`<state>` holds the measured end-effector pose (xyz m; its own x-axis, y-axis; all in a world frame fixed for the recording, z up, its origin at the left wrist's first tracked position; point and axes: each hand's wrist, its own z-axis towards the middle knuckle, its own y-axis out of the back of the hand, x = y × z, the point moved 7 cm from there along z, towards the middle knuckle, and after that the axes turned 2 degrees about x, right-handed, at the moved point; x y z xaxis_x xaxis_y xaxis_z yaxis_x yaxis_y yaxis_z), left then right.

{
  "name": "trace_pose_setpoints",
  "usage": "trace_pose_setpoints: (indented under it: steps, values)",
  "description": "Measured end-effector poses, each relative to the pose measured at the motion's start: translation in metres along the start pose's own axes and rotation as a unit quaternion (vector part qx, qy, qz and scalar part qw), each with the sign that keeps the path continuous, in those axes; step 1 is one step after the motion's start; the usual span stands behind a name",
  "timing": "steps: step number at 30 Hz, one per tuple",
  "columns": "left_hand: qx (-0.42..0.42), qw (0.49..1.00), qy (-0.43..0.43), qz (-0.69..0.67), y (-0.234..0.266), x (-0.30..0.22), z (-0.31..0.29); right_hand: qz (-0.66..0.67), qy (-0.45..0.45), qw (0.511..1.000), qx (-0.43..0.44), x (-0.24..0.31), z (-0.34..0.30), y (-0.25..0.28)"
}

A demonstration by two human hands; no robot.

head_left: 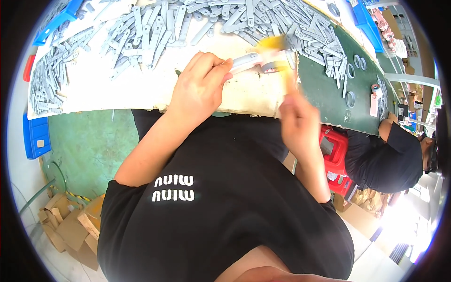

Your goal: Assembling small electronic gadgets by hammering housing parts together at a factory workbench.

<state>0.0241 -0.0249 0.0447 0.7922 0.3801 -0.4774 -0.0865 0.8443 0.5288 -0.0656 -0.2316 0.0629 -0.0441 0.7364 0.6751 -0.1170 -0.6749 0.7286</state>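
- Grey flat metal piece (245,60) lies at the near edge of the desk (324,89), on a pale sheet (117,89); the left hand (199,87) pins its near end, its grip pressed together on the piece
- yellow tape (275,44) stretches from the piece's far end, beside a small roll (271,66); the right hand (298,120) is blurred, so its grip cannot be told for sure, though it looks to pinch the tape's end
- judged from this, wrapping goes best with the piece held flat and the tape kept taut and square
- heaps of similar grey pieces (188,21) crowd the sheet just behind; stray ones could snag the tape
- metal rings (351,70) lie on the green mat; a co-worker (394,160) sits to the right, well apart
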Motion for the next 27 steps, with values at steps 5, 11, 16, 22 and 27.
trace_pose_setpoints:
  steps: [5,11,16,22,27]
  values:
    - [0.005,1.000,0.000,0.000,-0.001,0.001,0.001,0.170,-0.075,0.977,-0.106,0.009,-0.012,0.015]
    - [0.006,1.000,0.001,0.004,-0.001,0.001,-0.001,0.095,-0.057,0.993,-0.034,0.012,0.002,0.009]
    - [0.004,1.000,0.001,-0.001,-0.002,0.001,-0.001,-0.062,-0.038,0.997,0.015,0.012,0.004,0.001]
    - [0.016,1.000,0.010,-0.023,-0.004,0.003,-0.002,-0.043,0.036,0.995,-0.082,0.021,-0.005,0.013]
    - [0.020,1.000,0.011,-0.021,-0.002,0.002,-0.003,0.090,-0.020,0.986,-0.138,0.018,-0.017,0.021]
